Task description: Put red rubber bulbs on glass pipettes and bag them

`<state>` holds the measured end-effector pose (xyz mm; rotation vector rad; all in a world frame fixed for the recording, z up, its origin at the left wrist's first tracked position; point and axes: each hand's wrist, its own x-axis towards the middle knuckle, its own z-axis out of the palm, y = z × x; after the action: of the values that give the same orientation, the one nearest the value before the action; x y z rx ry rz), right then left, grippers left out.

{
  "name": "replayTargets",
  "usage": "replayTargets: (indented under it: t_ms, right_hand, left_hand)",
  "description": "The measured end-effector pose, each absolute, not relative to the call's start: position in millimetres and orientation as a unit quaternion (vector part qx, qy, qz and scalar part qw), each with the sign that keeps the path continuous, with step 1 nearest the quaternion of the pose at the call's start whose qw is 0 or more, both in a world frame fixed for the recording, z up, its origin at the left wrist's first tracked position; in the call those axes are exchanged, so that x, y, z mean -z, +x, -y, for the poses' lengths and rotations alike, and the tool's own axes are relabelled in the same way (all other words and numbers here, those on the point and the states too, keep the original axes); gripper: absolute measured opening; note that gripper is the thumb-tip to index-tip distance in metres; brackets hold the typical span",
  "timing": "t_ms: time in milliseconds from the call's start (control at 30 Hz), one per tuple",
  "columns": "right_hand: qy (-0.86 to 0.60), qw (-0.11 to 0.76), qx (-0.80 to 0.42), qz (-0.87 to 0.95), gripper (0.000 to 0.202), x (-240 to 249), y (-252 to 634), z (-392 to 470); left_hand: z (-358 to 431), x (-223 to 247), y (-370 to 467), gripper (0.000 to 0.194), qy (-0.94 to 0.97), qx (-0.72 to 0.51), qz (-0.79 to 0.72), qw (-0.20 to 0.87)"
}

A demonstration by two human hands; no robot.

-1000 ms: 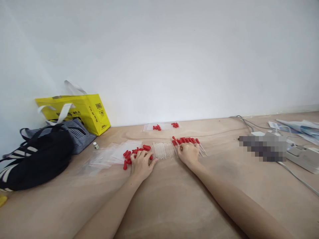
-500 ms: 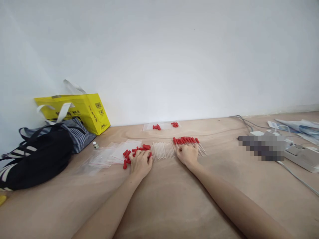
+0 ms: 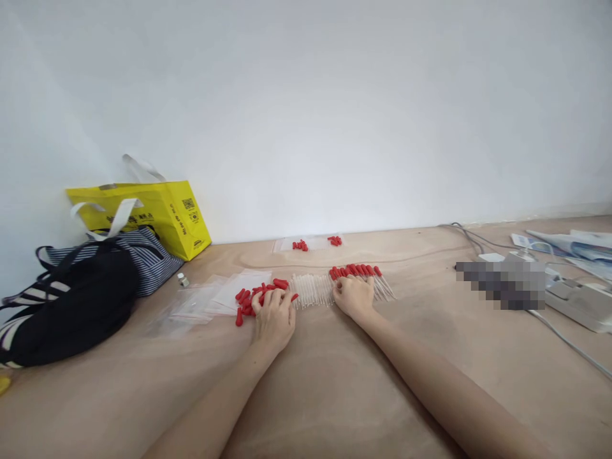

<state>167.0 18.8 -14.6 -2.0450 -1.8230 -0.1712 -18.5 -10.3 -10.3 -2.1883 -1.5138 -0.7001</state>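
My left hand (image 3: 275, 317) is closed at the right edge of a pile of red rubber bulbs (image 3: 243, 299), with one red bulb (image 3: 294, 297) poking out by its thumb. Right of it lies a row of thin whitish tubes (image 3: 312, 290), side by side without bulbs. My right hand (image 3: 354, 296) rests with curled fingers at the row's right end, over droppers (image 3: 377, 280), tubes fitted with red bulbs at their far ends. Its fingers seem pinched on the leftmost dropper, whose tube is mostly hidden by the hand.
Clear zip bags (image 3: 205, 299) and a small bottle (image 3: 182, 279) lie left of the bulbs. A bag with more bulbs (image 3: 300, 245) lies near the wall. Farther left stand a yellow bag (image 3: 176, 217) and a black bag (image 3: 81, 299). A power strip (image 3: 578, 303) with cables is at right.
My left hand has shifted slightly right, and the red bulb now sticks out past its fingers. My right hand has moved a little left along the row.
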Motion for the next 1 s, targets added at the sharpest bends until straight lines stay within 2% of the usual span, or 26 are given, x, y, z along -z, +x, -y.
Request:
replayTargets:
  t_ms: [367,567,667,767,833,1000]
  right_hand:
    - [-0.728,0.169,0.061,0.661,0.023,13,159,-31]
    - [-0.629,0.2,0.034,0.751,0.017,22,185,1]
    - [-0.512,0.266,-0.022,0.816,0.022,31,200,21]
    - [-0.449,0.312,-0.053,0.836,0.036,36,205,33]
    - [-0.44,0.315,-0.058,0.839,0.042,37,201,36]
    - [-0.42,0.303,-0.047,0.854,0.042,38,190,35]
  left_hand:
    - [19,11,-12,0.015,-0.832,0.263,0.479,0.096]
    - [21,14,-15,0.013,-0.845,0.265,0.465,0.006]
    - [19,16,-15,0.016,-0.845,0.269,0.461,-0.023]
    - [19,16,-14,0.013,-0.85,0.272,0.45,-0.036]
    - [20,15,-13,0.013,-0.853,0.273,0.443,-0.038]
    - [24,12,-11,0.015,-0.857,0.279,0.431,-0.041]
